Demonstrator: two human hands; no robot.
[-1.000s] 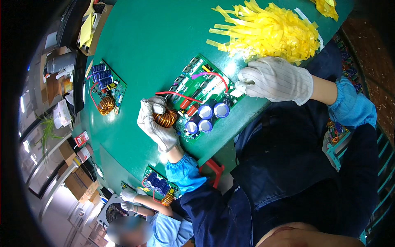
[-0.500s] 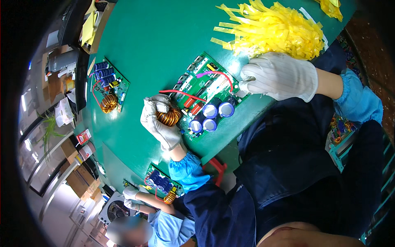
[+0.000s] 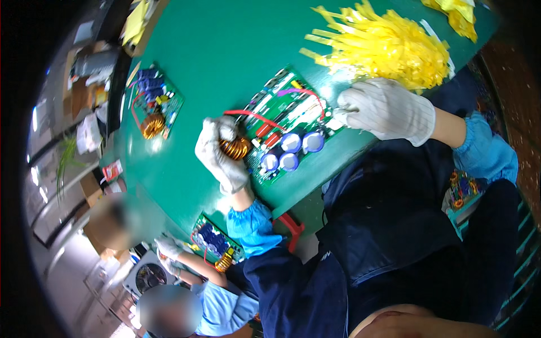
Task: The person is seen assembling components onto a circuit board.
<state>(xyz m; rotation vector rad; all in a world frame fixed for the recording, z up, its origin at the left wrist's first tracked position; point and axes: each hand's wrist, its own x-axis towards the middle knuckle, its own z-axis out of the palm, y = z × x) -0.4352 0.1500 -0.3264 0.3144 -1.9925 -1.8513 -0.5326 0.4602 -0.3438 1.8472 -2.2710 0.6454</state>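
Note:
A green circuit board (image 3: 282, 101) lies on the green table in front of me, with blue capacitors, red parts, red wires and a copper-wound coil (image 3: 235, 149). My gloved left hand (image 3: 218, 158) is closed at the board's left end, its fingers bent around the coil side. At the right end, my gloved right hand (image 3: 389, 112) pinches the board's edge with curled fingers. Both hands wear white gloves below blue sleeve covers. The fingertips under each hand are partly hidden.
A heap of yellow tape strips (image 3: 389, 48) lies beyond my right hand. Another circuit board (image 3: 153, 101) sits at the far left, and a third board (image 3: 214, 239) near the table edge, beside a co-worker's gloved hands (image 3: 168, 250). A red stool (image 3: 290, 228) shows below the table.
The view has shifted slightly. Both my hands stay at the board's ends. Another person has come into view at the left, and the co-worker's hands have moved a little.

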